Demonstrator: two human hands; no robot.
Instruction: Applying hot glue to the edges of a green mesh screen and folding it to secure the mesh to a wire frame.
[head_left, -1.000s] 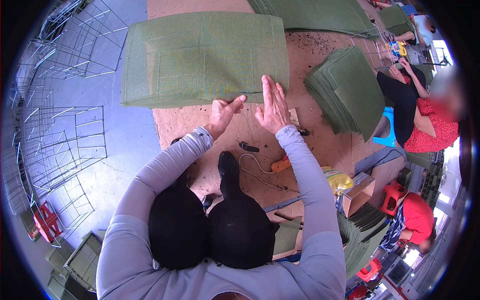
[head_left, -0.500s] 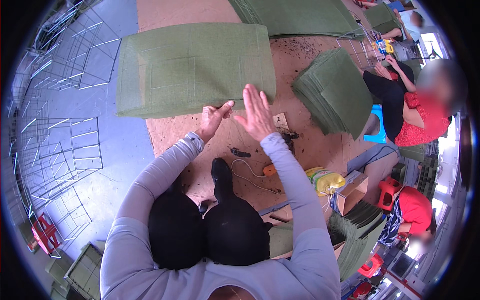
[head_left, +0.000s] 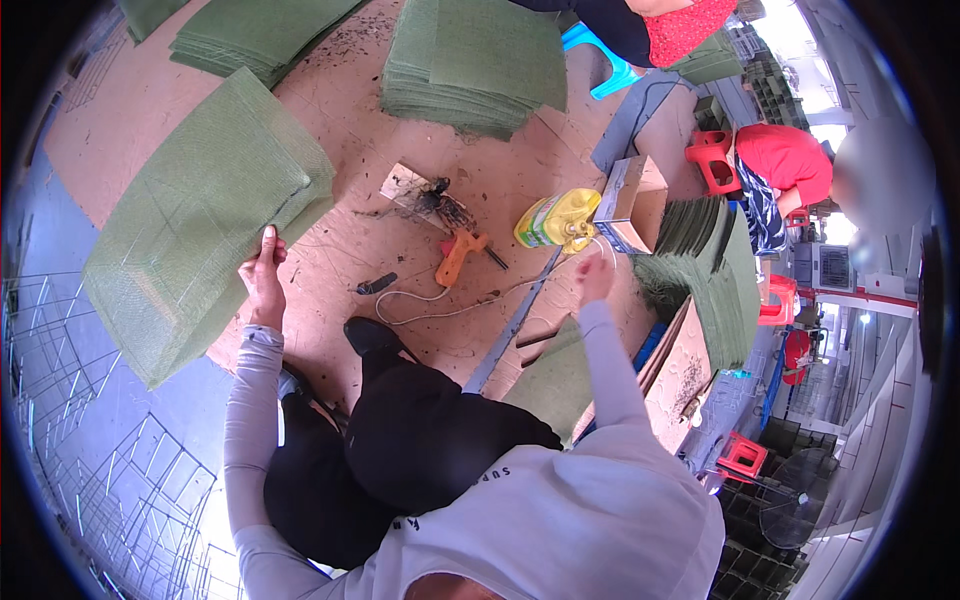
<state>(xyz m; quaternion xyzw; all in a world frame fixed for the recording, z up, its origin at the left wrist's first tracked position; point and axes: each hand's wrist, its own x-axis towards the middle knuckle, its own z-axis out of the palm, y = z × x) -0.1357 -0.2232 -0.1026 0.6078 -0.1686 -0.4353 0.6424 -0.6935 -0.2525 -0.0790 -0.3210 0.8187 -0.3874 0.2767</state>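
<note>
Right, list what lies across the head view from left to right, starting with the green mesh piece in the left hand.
Green mesh piece, small black object, orange corded tool, yellow plastic bottle, open cardboard box, uppermost red stool.

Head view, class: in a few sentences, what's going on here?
The person's left hand pinches the green mesh by its edge, off to the left. The right hand is blurred, out near the yellow jug and the box; whether it touches anything is unclear. An orange tool lies on the brown sheet between the hands. A green stack lies beyond it, and another person in red is at the right.
</note>
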